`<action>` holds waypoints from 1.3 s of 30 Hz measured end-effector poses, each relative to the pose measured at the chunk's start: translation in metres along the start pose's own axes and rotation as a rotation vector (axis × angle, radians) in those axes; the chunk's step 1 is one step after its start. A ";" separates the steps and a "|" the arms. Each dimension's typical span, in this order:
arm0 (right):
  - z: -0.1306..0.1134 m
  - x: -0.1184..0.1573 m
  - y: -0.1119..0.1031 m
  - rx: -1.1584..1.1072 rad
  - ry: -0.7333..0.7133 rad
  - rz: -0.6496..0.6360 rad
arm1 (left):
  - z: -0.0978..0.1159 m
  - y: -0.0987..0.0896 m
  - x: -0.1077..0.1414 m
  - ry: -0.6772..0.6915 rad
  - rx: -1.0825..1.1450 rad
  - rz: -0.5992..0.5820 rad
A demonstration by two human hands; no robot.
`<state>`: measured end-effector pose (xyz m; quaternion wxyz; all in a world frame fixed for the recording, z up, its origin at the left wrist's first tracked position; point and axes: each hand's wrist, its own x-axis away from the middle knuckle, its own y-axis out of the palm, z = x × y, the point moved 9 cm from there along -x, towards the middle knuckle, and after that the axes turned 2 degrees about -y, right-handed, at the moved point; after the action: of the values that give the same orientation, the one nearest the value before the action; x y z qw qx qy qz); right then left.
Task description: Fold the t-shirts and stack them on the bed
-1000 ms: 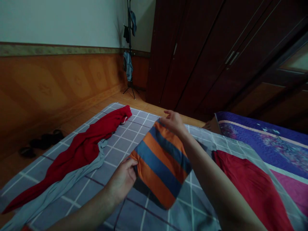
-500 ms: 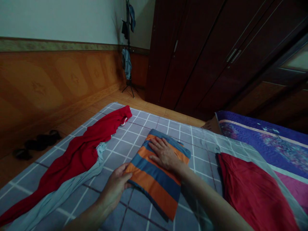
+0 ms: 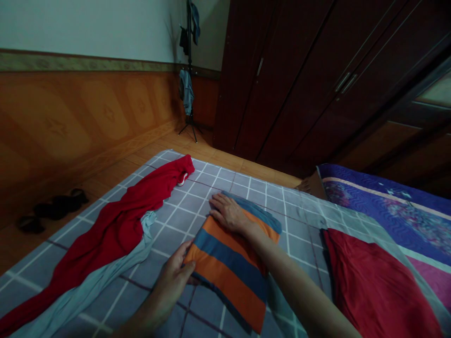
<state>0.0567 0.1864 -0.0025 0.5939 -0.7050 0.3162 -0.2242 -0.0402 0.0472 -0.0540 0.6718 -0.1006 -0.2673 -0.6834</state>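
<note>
Striped cloth point(image 3: 225, 256), one, orange and blue, folded: we list it as our landmark, lying flat on the grey checked sheet point(image 3: 299, 234). Left hand point(image 3: 174, 268), ours: at the striped cloth's left edge, thumb above and fingers beneath, pinching that edge. Right hand point(image 3: 227, 211), ours: palm down on the striped cloth's far part, fingers extended and lying close together. Red garment point(image 3: 116, 225), one: left of the striped cloth, long, rumpled, apart from it. Pale blue garment point(image 3: 105, 273), one: also left of the striped cloth, touching the red garment. Red cloth point(image 3: 369, 277), one: right of the striped cloth, apart from it. Coat stand point(image 3: 190, 54), one: well beyond the striped cloth. Wardrobe point(image 3: 278, 56), dark: likewise beyond the striped cloth.
</note>
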 end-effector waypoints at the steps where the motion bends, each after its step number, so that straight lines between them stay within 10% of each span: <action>1: 0.012 -0.009 -0.004 0.002 0.051 0.008 | 0.001 0.000 0.000 0.011 -0.021 -0.006; 10: 0.077 -0.043 -0.014 -0.061 0.152 -0.120 | -0.002 -0.010 -0.010 0.128 -0.322 -0.064; 20: 0.067 -0.053 -0.012 0.008 0.201 0.033 | -0.015 -0.007 -0.012 0.033 -0.382 -0.095; 30: 0.078 0.018 -0.035 0.076 0.381 0.245 | -0.007 -0.005 -0.010 0.022 -0.386 -0.131; 39: -0.004 0.109 -0.008 -0.509 0.374 0.373 | 0.021 0.009 -0.005 0.106 -0.346 -0.134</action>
<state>0.1315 0.1071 -0.0007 0.3618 -0.7073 0.5882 -0.1511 -0.0361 0.0624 -0.0365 0.6105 -0.1606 -0.1162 -0.7669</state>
